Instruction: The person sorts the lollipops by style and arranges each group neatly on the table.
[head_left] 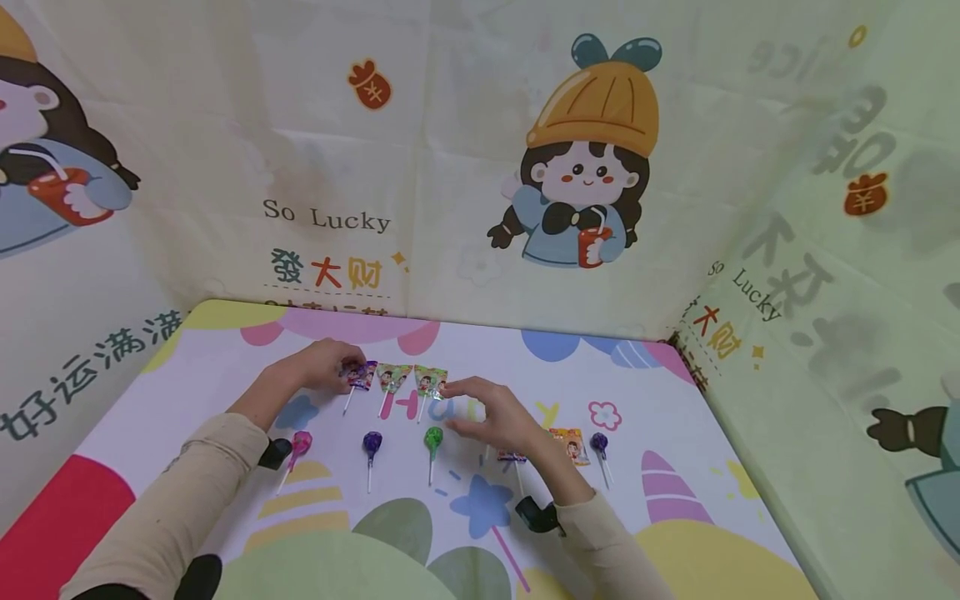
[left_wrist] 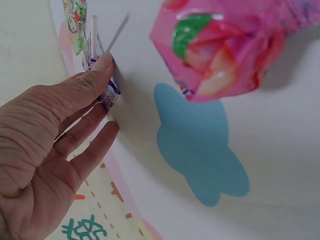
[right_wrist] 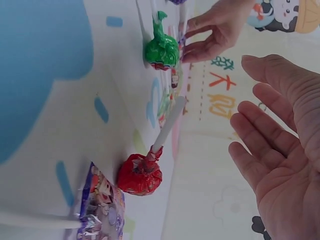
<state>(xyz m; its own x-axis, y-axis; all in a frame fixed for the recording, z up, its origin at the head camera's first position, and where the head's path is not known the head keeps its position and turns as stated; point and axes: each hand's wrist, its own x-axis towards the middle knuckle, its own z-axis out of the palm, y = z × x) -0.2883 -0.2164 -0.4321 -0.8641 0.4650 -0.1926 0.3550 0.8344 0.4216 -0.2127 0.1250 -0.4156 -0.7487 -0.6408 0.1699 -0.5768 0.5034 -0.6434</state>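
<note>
At the back left of the table my left hand (head_left: 324, 367) pinches a flat purple-wrapped lollipop (head_left: 363, 375) between thumb and fingers, its stick toward me. Two flat green-wrapped lollipops, one in the middle (head_left: 392, 377) and one at the right (head_left: 429, 381), lie beside it in a row. My right hand (head_left: 501, 418) has its fingers spread, fingertips close to the right green one; whether they touch it I cannot tell. In the right wrist view that palm holds nothing. Below that hand lie a round red lollipop (right_wrist: 140, 175) and another flat purple-wrapped lollipop (right_wrist: 102, 207).
A nearer row holds a pink lollipop (head_left: 302, 442), a dark purple one (head_left: 372, 444) and a green one (head_left: 433, 439). Toward the right are an orange-wrapped lollipop (head_left: 572, 447) and a round purple one (head_left: 598, 442). Printed cloth walls (head_left: 450, 167) rise behind and beside the table (head_left: 510, 342).
</note>
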